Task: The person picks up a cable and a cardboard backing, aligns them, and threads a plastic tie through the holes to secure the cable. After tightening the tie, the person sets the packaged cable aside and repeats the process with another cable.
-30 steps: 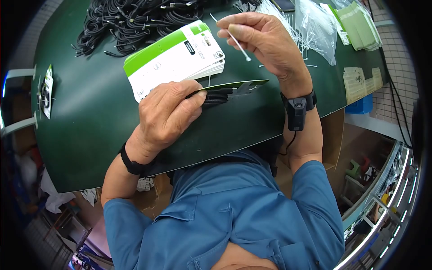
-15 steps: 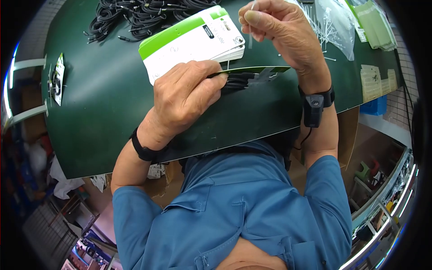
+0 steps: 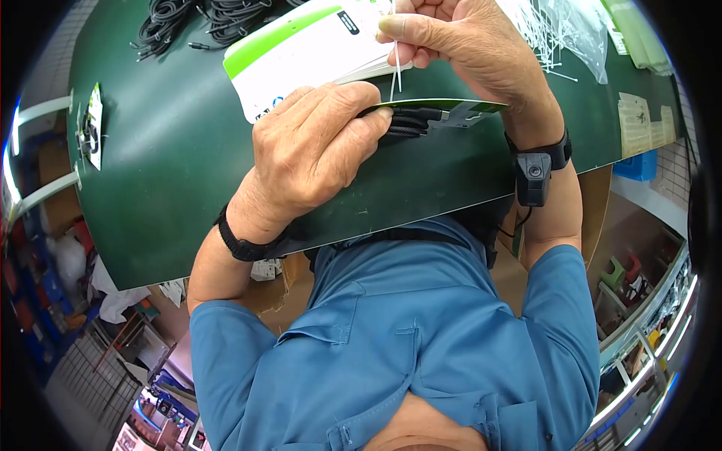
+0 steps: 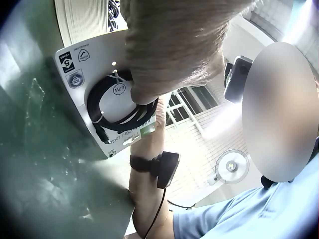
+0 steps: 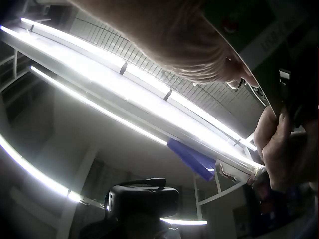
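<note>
Head view: my right fingers (image 3: pixel 425 31) pinch the white tie (image 3: pixel 397 60), now nearer to the card (image 4: pixel 115 102). My left fingers (image 3: pixel 365 126) still clamp this card with black cable (image 3: pixel 410 124).

A dark green table (image 3: pixel 165 180) spreads beneath the left hand (image 3: pixel 320 146) and the right hand (image 3: pixel 474 49). Pinkish floor (image 3: pixel 638 218) shows past its edge, right of the right hand; bright tube lights (image 5: pixel 114 90) glow above both.

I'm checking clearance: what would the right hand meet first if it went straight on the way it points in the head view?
Probably the green-and-white card stack, just past the right hand; depth is unclear, so it might pass above.
</note>
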A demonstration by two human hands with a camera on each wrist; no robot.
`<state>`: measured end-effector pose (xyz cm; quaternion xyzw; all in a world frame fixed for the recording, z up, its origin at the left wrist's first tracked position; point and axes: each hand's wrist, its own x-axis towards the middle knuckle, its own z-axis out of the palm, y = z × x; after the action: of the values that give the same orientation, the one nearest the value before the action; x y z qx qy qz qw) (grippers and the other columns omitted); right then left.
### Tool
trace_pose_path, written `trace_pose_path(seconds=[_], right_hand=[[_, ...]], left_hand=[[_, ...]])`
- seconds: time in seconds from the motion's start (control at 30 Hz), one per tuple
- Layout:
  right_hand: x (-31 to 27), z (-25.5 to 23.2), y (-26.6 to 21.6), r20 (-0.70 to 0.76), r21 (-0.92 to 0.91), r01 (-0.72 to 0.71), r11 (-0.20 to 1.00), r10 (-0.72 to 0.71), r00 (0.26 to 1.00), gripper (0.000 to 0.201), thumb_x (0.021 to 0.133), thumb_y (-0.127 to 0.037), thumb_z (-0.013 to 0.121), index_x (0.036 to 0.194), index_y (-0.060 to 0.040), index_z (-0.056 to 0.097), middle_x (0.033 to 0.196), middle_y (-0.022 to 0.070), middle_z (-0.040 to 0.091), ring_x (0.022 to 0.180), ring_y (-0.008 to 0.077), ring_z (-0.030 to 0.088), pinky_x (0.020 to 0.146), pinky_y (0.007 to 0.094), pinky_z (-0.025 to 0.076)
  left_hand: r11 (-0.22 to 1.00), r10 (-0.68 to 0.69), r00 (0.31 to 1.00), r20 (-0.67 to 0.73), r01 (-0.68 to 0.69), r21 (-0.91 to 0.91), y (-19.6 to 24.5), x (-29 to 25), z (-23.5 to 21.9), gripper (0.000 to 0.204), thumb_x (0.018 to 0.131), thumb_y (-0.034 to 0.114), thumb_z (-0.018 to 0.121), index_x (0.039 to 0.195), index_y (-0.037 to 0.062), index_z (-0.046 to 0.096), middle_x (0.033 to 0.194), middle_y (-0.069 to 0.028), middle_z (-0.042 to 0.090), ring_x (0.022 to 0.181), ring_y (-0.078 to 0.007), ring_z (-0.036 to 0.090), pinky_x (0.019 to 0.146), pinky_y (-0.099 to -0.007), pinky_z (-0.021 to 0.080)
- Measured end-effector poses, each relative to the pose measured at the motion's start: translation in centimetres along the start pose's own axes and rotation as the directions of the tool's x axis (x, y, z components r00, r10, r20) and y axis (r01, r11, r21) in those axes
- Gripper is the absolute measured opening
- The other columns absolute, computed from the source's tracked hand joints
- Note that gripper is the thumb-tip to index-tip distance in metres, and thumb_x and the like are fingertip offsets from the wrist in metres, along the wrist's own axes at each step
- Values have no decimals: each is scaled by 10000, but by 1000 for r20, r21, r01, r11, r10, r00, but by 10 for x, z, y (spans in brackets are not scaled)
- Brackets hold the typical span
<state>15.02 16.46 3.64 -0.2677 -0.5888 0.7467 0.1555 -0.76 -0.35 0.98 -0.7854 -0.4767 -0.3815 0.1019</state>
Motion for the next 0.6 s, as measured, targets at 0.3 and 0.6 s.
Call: trace_pose_path(seconds=[0.3, 0.6], right_hand=[[0, 0, 4, 39, -137, -18, 990, 23, 999, 144, 951, -100, 746, 895, 3, 663, 771, 74, 721, 661, 96, 678, 601, 202, 538], [-3, 3, 1, 41, -218, -16, 976, 25, 999, 128, 940, -85, 741, 885, 7, 670, 769, 69, 724, 649, 91, 673, 597, 203, 540]], left_hand=[[999, 40, 999, -4, -40, 14, -1, -1, -1, 159, 721, 62, 783, 858, 55, 705, 889, -57, 692, 712, -177, 690, 565, -303, 520], [998, 55, 998, 4, -56, 24, 0, -2, -2, 154, 741, 88, 792, 864, 59, 704, 899, -68, 697, 730, -180, 702, 585, -305, 542]])
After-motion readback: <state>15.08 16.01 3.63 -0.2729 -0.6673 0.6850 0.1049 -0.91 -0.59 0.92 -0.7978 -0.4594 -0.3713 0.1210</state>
